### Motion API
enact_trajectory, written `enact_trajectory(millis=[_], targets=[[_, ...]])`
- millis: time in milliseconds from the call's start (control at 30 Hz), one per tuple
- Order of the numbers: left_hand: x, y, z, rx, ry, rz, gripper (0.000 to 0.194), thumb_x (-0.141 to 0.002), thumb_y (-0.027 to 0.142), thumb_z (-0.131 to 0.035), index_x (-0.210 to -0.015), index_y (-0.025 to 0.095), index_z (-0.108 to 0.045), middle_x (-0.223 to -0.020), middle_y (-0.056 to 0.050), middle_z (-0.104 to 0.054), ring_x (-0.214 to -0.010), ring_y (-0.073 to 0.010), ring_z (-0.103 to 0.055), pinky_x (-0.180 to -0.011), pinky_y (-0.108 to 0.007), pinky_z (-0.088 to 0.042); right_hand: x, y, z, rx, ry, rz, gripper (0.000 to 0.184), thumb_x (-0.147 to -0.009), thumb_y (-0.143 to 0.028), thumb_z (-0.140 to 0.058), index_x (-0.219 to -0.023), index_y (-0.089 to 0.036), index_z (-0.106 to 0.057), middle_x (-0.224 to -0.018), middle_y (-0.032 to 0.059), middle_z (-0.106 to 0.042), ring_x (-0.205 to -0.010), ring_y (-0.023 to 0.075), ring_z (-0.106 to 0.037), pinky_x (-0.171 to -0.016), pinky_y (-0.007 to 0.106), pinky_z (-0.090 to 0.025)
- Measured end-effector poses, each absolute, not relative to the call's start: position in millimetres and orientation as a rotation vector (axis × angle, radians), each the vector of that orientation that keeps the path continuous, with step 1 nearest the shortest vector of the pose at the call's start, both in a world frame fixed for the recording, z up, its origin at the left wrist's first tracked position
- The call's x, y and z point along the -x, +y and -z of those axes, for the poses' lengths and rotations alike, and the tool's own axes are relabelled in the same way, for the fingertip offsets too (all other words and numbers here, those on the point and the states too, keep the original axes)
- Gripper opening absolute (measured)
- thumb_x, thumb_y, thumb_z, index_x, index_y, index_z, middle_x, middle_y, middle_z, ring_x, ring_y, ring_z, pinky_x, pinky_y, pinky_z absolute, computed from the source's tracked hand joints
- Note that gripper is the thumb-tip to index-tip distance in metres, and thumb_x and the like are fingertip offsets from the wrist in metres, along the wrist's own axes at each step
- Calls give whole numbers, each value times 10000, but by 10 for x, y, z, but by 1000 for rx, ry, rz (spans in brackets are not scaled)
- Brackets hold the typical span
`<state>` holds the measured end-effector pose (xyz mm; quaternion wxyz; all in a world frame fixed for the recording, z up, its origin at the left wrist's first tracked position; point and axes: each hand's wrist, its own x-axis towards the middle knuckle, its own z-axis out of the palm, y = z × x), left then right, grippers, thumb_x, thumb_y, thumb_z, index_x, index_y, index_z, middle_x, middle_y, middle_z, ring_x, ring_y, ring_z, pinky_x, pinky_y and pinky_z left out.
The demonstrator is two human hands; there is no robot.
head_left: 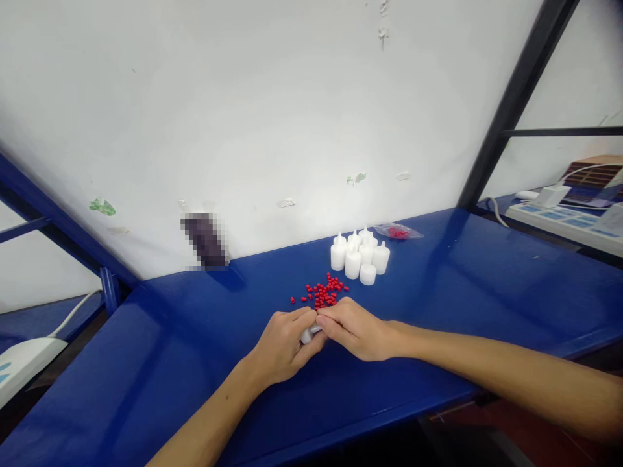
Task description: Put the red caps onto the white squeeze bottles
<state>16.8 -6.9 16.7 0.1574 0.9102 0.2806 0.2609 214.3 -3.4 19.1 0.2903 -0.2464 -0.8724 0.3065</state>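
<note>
My left hand (287, 344) is closed round a small white squeeze bottle (306, 336), held on its side with the nozzle toward the right. Fingers of my right hand (357, 329) pinch together at the nozzle's tip; whatever sits between them is hidden. Just beyond both hands lies a loose scatter of small red caps (325, 295) on the blue table (233, 415). Behind the caps stands a group of white bottles (353, 263), most with pointed nozzle tops. One flat-topped white bottle (368, 275) is at the group's front.
A clear plastic bag (400, 232) with more red pieces lies near the wall. A blurred dark object (208, 240) leans against the wall at left. Power strips lie beyond the table at left (29, 363) and right (569, 220). Dark frame posts (511, 97) rise at the right.
</note>
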Motion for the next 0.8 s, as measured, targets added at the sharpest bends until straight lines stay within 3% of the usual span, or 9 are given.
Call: enact_trajectory(millis=[133,233,433,600,800], targets=[[-150,-81,-197,-2483,790,-677,301,-965,268,-464,-682,189,-395,-592,63,-383,-526,-84,-332,-546,-232,-291,-2165,-19,-216,699,-2238,-789,431,-1036,-388,-262,-650,-204,-316,-565,-53,-333,-502,89,-318,-512,238,-274],[-106,-53,-177,-2492,864,-744,336,-944,292,-497,-654,189,-364,-573,66,-351,-516,-82,-308,-534,-240,-265,-2221,52,-255,792,-2206,-615,397,-1041,-375,-265,-686,-208,-328,-603,-40,-402,-533,105,-360,-547,251,-288],[1,47,-149,-2510,867,-839,291,-978,294,-379,-715,186,-441,-638,30,-434,-572,-111,-383,-584,-266,-298,-2330,179,-283,1104,-2469,-313,155,-1001,-317,-389,-905,-203,-432,-759,5,-589,-593,143,-494,-542,265,-264],[22,66,-157,-2530,936,-831,276,-984,272,-351,-767,182,-497,-664,17,-474,-581,-123,-414,-592,-276,-309,-2327,217,-232,1241,-2555,-124,149,-993,-305,-411,-914,-196,-477,-822,31,-636,-625,153,-532,-532,270,-239],[-42,64,-156,-2576,1136,-746,219,-951,277,-441,-763,186,-507,-635,35,-503,-549,-112,-426,-574,-258,-330,-2307,227,-217,1293,-2518,-61,196,-992,-335,-425,-922,-185,-529,-823,60,-644,-722,192,-566,-589,280,-281]])
